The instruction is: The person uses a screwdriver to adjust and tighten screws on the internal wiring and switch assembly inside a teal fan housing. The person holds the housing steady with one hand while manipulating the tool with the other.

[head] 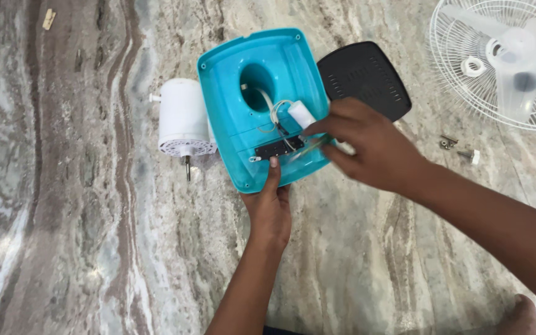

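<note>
A turquoise plastic fan base [262, 99] lies upside down on the marble floor, its hollow inside facing up. Inside it are white wires, a small white cylinder [301, 114] and a black switch strip [278, 148]. My left hand [270, 208] grips the base's near edge, thumb pressed by the black strip. My right hand [370, 146] reaches in from the right, holding a thin blurred tool [308, 149] over the strip. A white motor housing [183, 119] with a metal shaft lies against the base's left side.
A black vented cover plate [367, 77] lies just right of the base. A white wire fan guard [504, 62] with translucent blades sits at the top right. Small screws and a white cap [460, 147] lie loose below it. A small tan scrap [48, 18] is at the top left.
</note>
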